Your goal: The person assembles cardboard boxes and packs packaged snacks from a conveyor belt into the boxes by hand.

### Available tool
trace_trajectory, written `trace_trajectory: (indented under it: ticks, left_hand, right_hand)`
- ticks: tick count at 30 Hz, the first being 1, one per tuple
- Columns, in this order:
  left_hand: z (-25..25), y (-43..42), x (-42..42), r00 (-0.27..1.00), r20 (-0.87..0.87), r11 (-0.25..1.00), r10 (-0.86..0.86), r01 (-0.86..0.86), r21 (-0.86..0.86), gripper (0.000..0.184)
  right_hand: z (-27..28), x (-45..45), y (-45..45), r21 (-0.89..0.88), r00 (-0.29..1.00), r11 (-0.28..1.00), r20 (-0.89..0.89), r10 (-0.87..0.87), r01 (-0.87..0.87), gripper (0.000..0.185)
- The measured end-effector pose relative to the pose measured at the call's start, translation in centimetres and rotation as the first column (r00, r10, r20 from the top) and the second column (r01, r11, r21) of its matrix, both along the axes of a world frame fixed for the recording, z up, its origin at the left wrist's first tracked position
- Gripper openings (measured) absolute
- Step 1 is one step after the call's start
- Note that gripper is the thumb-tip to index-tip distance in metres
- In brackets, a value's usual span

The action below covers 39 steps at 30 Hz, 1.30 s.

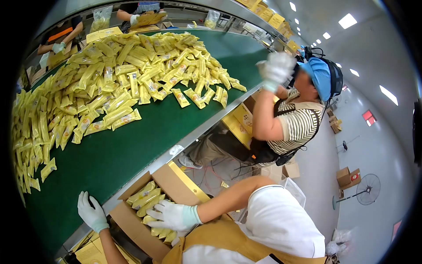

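My left hand [92, 212], in a white glove, rests at the near edge of the green conveyor belt [132, 147] with its fingers apart and nothing in them. Beside it stands an open cardboard box [137, 232] with its flaps folded out. Inside are rows of yellow wrapped packets [147, 196]. My right hand [172, 215], also gloved, lies spread and palm down on the packets in the box. Part of the contents is hidden under that hand.
A large heap of yellow packets [118, 75] covers the belt's far and left side. A co-worker [292, 114] in a blue cap stands to the right, gloved hands raised. Other workers handle cardboard across the belt. A standing fan [368, 189] is farther right.
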State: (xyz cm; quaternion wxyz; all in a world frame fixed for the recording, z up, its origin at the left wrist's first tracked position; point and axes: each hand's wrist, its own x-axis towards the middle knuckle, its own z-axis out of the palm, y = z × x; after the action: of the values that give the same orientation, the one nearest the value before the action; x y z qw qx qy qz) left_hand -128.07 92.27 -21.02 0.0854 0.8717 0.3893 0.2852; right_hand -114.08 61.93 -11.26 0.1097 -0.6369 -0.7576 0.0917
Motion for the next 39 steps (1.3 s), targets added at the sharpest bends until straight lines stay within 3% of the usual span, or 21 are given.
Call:
trace_trajectory:
  ticks: [2, 3, 4, 6, 9, 10, 12, 15, 19, 22, 25, 27, 28, 29, 32, 34, 36, 38, 39]
  left_hand:
    - [0.1, -0.2, -0.1, 1.0, 0.007, 1.0, 0.009, -0.009, -0.001, 0.027]
    - [0.1, -0.2, -0.1, 1.0, 0.013, 1.0, 0.012, -0.012, -0.004, 0.027]
    - [0.0, -0.2, -0.1, 1.0, 0.02, 1.0, 0.014, -0.014, -0.008, 0.026]
    - [-0.1, -0.1, -0.2, 1.0, 0.026, 1.0, 0.014, -0.013, -0.013, 0.026]
    - [0.1, 0.1, -0.3, 0.999, 0.03, 1.0, 0.011, -0.011, -0.01, 0.026]
    - [0.0, 0.1, -0.4, 0.999, 0.032, 1.0, 0.009, -0.009, -0.008, 0.025]
    - [-0.1, 0.1, -0.5, 0.999, 0.038, 1.0, 0.007, -0.007, -0.002, 0.025]
    - [0.2, -0.1, -0.5, 0.999, 0.048, 1.0, 0.006, -0.007, 0.019, 0.024]
    - [-0.1, 0.2, -0.7, 0.999, 0.037, 1.0, -0.011, 0.011, -0.003, 0.026]
    - [-0.2, 0.2, -0.9, 1.0, 0.007, 1.0, -0.015, 0.015, -0.001, 0.027]
    - [-0.5, -0.2, -1.0, 1.0, -0.015, 1.0, -0.025, 0.024, -0.016, 0.032]
    - [-0.7, -1.1, -1.3, 1.0, -0.003, 0.999, -0.029, 0.029, -0.032, 0.037]
    - [-3.7, -0.7, -1.7, 0.988, 0.136, 0.993, -0.069, 0.08, -0.082, 0.038]
    - [-2.6, -1.9, -2.0, 0.978, 0.165, 0.985, -0.125, 0.142, -0.098, 0.04]
    - [-0.4, -7.8, -3.5, 0.904, 0.399, 0.911, -0.154, 0.287, -0.297, 0.047]
    - [-1.5, -10.3, -5.0, 0.915, 0.357, 0.942, -0.186, 0.269, -0.199, 0.049]
    - [-9.3, -11.6, -7.2, 0.907, 0.371, 0.84, -0.2, 0.354, -0.411, 0.069]
    - [-1.6, -16.9, -5.6, 0.901, 0.432, 0.333, -0.049, 0.422, -0.843, 0.099]
    - [1.6, -18.8, -4.0, 0.897, 0.441, 0.217, -0.045, 0.439, -0.872, 0.11]
  right_hand:
    - [0.9, 0.6, 0.7, 0.094, 0.98, 0.993, -0.191, -0.059, 0.078, 0.085]
    - [1.1, 1.4, 0.7, 0.28, 0.947, 0.939, -0.301, -0.111, 0.199, 0.077]
    - [0.9, 1.8, 0.9, 0.335, 0.891, 0.857, -0.37, -0.261, 0.39, 0.074]
    - [0.2, 2.5, 2.1, 0.389, 0.685, 0.575, -0.533, -0.497, 0.72, 0.068]
    - [-1.1, 6.4, 4.8, 0.36, 0.651, 0.546, -0.495, -0.576, 0.757, 0.06]
    - [2.3, 7.4, 5.5, -0.084, 0.605, 0.694, -0.424, -0.674, 0.715, 0.061]
    - [-0.3, 9.1, 6.9, -0.283, 0.701, 0.767, -0.313, -0.641, 0.576, 0.054]
    - [1.9, 9.3, 8.2, -0.458, 0.761, 0.699, -0.071, -0.645, 0.55, 0.047]
    - [-0.2, 8.1, 6.6, -0.215, 0.819, 0.854, -0.249, -0.516, 0.473, 0.037]
    - [1.8, 7.0, 4.5, 0.04, 0.923, 0.941, -0.214, -0.32, 0.336, 0.02]
    - [3.2, 7.2, 2.7, 0.216, 0.931, 0.924, -0.26, -0.257, 0.316, 0.018]
    - [3.7, 7.6, 2.1, 0.274, 0.904, 0.872, -0.263, -0.337, 0.405, 0.016]
    - [3.9, 8.0, 2.1, 0.304, 0.889, 0.842, -0.266, -0.373, 0.445, 0.015]
    - [4.1, 8.6, 2.1, 0.296, 0.866, 0.815, -0.205, -0.456, 0.499, 0.014]
    - [3.6, 11.6, 2.9, 0.294, 0.742, 0.684, -0.338, -0.579, 0.668, 0.02]
    - [4.8, 12.9, 3.8, -0.012, 0.553, 0.588, -0.323, -0.768, 0.809, 0.032]
    - [5.0, 14.1, 5.0, -0.176, 0.503, 0.54, -0.214, -0.837, 0.823, 0.046]
    - [5.8, 14.4, 5.5, -0.225, 0.532, 0.557, -0.166, -0.831, 0.8, 0.052]
    - [6.1, 14.3, 5.9, -0.25, 0.555, 0.573, -0.144, -0.819, 0.78, 0.055]
